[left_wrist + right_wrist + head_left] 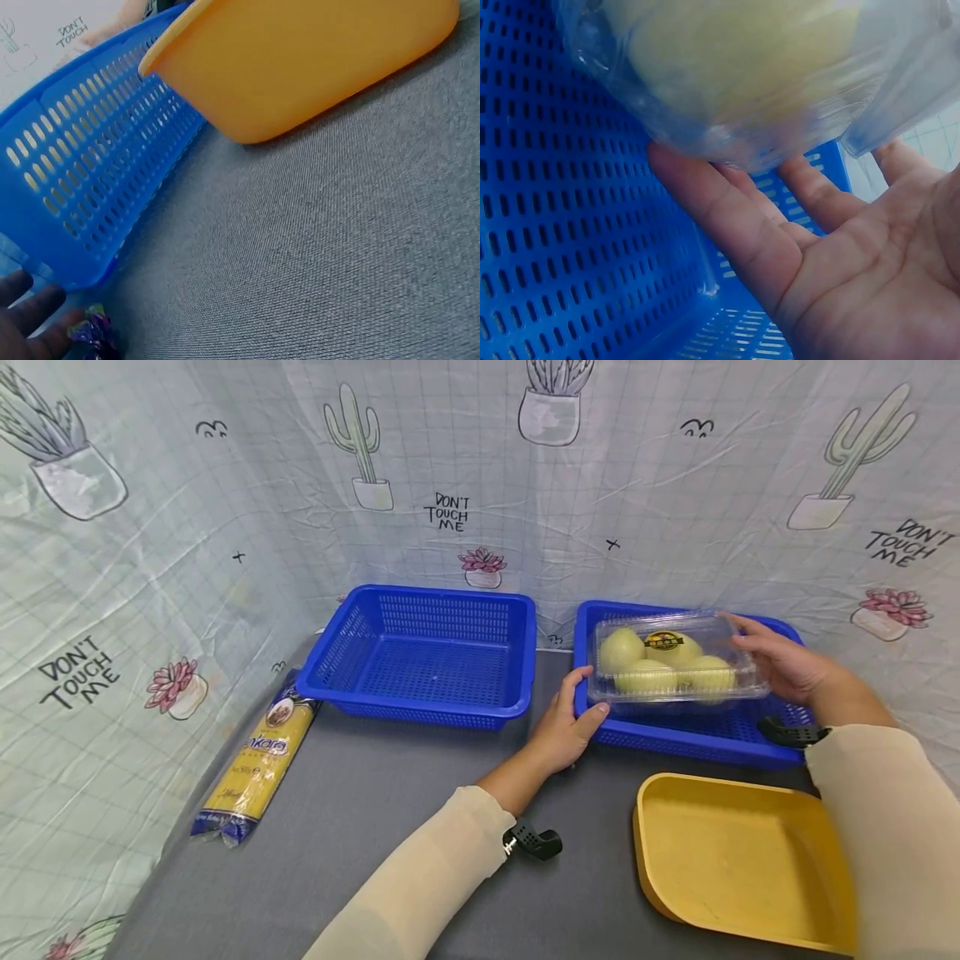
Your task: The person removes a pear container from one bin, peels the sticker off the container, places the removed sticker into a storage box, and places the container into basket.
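A clear plastic box point(678, 687) of pale yellow-green round produce, with a dark label on its lid, lies tilted over the right blue basket point(675, 739). My right hand point(787, 664) holds the box by its right end. In the right wrist view, the fingers point(727, 214) reach beneath the wrapped-looking plastic, against its underside. At the basket's left front corner is my left hand point(562, 727), its thumb and fingers spread by the rim and the box's left edge. The left wrist view shows its fingers point(37, 307) extended beside the basket wall.
Another blue basket point(442, 672) stands left of centre at the back. A yellow pasta packet point(258, 760) lies beside it on the left. In front of the right basket sits a yellow tray point(742, 852). Behind everything hangs a printed curtain point(630, 485).
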`<move>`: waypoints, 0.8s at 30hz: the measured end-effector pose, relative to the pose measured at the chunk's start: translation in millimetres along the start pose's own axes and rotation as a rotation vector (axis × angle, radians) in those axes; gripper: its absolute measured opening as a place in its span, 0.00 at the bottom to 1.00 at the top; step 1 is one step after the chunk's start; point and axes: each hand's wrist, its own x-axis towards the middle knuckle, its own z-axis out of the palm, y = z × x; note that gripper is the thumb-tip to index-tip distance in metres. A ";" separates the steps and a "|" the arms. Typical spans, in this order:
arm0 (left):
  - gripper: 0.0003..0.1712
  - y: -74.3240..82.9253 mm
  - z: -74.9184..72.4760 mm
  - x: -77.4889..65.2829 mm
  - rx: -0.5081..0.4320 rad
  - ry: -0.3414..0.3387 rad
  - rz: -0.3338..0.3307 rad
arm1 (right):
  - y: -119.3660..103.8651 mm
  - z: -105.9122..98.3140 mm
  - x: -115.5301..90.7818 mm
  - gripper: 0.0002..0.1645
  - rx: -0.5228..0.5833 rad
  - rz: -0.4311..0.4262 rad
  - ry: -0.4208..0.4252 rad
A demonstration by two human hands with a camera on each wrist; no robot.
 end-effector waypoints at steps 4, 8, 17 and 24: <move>0.39 2.8 -4.5 -2.4 0.097 0.010 0.022 | 0.4 1.1 1.0 0.43 -0.015 0.000 0.040; 0.39 7.6 -9.8 -4.7 0.198 0.012 0.018 | 0.0 -0.4 -0.9 0.39 -0.003 -0.036 0.073; 0.40 13.0 -13.0 -5.3 0.267 -0.006 0.011 | -4.1 -5.6 -11.8 0.29 0.085 -0.097 0.095; 0.40 19.2 -17.1 -4.8 0.274 0.018 0.042 | -14.4 -9.5 -23.7 0.32 0.007 -0.091 0.145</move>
